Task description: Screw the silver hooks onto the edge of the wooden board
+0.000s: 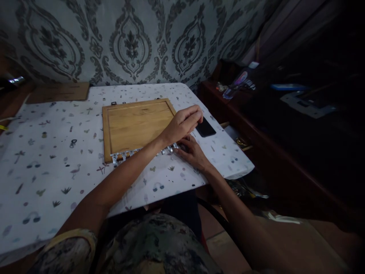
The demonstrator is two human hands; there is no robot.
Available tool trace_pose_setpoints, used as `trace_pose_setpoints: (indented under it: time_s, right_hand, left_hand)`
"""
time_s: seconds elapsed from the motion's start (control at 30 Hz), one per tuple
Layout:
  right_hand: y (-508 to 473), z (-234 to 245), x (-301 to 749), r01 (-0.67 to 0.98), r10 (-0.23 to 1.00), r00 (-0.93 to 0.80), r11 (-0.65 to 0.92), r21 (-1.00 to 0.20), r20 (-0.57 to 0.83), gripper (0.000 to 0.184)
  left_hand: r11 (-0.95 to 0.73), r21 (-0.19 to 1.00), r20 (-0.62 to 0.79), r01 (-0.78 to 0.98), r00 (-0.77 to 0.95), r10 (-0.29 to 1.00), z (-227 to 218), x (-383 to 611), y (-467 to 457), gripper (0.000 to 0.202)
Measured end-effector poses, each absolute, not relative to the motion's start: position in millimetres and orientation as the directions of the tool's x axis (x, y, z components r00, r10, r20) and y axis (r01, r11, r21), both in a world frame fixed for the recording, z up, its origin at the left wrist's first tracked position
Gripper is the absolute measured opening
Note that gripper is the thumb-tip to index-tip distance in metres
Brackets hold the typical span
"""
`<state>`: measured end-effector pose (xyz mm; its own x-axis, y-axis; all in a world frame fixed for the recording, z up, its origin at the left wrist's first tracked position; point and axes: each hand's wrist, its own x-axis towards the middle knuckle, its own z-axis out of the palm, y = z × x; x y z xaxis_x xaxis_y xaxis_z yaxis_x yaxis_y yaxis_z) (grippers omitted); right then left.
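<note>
A wooden framed board (139,125) lies flat on the table, its right edge partly behind my hands. Along its near edge runs a row of shiny metal clips (124,155), the middle of which my left forearm hides. My left hand (184,122) is raised over the board's right side, fingers curled together in a pinch; whatever is in them is too small to see. Just below it, my right hand (192,152) is at the near right corner, thumb and fingers bent close around the last clips. I cannot make out what its fingertips hold.
A black phone (205,127) lies right of the board. Brown cardboard (59,92) sits at the table's back left. The patterned tablecloth (57,152) covers the table. To the right stands a dark red cabinet (236,110) with a bottle (241,80) and an open drawer (235,136).
</note>
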<state>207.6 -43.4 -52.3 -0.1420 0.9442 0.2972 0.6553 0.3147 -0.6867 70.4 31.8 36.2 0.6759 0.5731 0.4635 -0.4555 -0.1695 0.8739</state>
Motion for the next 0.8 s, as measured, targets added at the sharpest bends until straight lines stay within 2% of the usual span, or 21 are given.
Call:
trace_pose_setpoints:
  time_s: [0.13,0.27,0.4,0.53,0.67,0.8]
  right_hand:
    - [-43,-52,208,0.664,0.939,-0.145,0.326,-0.673,0.311,0.044]
    - [-42,-54,209,0.662,0.936,-0.158,0.337,-0.669,0.314,0.044]
    - [-42,-56,210,0.673,0.939,-0.154,0.327,-0.664,0.306,0.046]
    - [-43,-56,210,0.674,0.943,-0.148,0.316,-0.667,0.297,0.045]
    - [-44,-54,210,0.658,0.938,-0.154,0.332,-0.677,0.31,0.045]
    - [-44,-54,209,0.667,0.95,-0.121,0.293,-0.685,0.289,0.045]
  left_hand:
    - [-0.123,0.928,0.356,-0.35,0.746,0.563,43,69,33,0.031]
    - [-0.193,0.966,0.259,-0.174,0.686,0.68,51,72,29,0.029]
    - [-0.25,0.951,0.309,-0.182,0.527,0.792,50,79,24,0.027]
    - [-0.28,0.92,0.378,-0.275,0.429,0.82,39,84,26,0.032]
    - [-0.241,0.919,0.375,-0.311,0.507,0.776,36,82,31,0.048]
    - [-0.1,0.944,0.306,-0.314,0.724,0.619,44,78,35,0.049]
